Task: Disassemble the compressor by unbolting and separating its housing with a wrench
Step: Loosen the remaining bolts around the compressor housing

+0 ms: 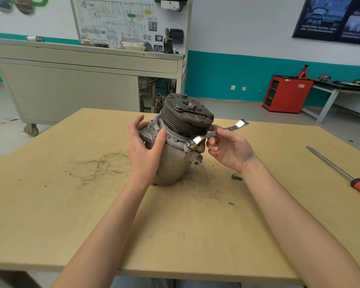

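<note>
- Compressor [173, 163]: stands upright mid-table, the main obstacle, with the ribbed pulley [185, 121] on top.
- Left hand [143, 148]: lies against the compressor's left flank and closes off that side.
- Right hand [227, 150]: pinches the wrench [216, 133]. Its ring end sits on a flange bolt, and its shank juts rightward, barring that side.
- Small metal part [236, 177]: lies on the table just beside the right wrist.
- Screwdriver [339, 171]: lies diagonally near the right edge, well apart from the compressor.
- Table [50, 204]: bare wood to the left, and at the front between the forearms, gives open passage.
</note>
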`<state>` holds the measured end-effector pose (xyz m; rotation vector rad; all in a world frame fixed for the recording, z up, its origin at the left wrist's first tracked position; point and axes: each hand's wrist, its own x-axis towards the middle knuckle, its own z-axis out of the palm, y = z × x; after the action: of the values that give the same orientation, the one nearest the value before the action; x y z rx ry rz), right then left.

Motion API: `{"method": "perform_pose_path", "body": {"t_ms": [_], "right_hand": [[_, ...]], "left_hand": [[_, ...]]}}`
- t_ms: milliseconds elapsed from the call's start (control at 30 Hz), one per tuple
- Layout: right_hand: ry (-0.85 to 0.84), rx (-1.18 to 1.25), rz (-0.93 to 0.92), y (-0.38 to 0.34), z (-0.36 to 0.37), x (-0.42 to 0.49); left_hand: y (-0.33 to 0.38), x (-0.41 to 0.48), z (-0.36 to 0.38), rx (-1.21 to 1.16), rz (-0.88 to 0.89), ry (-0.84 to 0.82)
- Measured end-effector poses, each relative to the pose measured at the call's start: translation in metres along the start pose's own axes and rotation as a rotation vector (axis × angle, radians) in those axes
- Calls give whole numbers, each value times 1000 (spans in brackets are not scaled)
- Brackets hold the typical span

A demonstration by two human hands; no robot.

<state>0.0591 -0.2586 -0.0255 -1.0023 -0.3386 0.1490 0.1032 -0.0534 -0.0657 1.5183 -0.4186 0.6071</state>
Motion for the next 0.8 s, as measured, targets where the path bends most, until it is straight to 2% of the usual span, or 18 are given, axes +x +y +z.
{"method": "perform_pose_path", "body": {"t_ms": [133,267,333,467,633,800], "right_hand": [[148,-253,-155,-16,10,-23],[479,-787,-407,-27,49,-44],[552,-1076,-580,-18,74,-46],[608,-1733,-889,4,105,-36],[642,-2011,-1080,16,121,-29],[677,-2349,-1096,39,135,-26]], "left_hand": [[0,0,0,-2,-13,0],[0,0,-1,10,-22,-2],[0,0,0,13,-24,0],[2,-1,0,21,-13,-1],[3,0,0,57,-9,-1],[8,0,2,6,-41,-11]]}}
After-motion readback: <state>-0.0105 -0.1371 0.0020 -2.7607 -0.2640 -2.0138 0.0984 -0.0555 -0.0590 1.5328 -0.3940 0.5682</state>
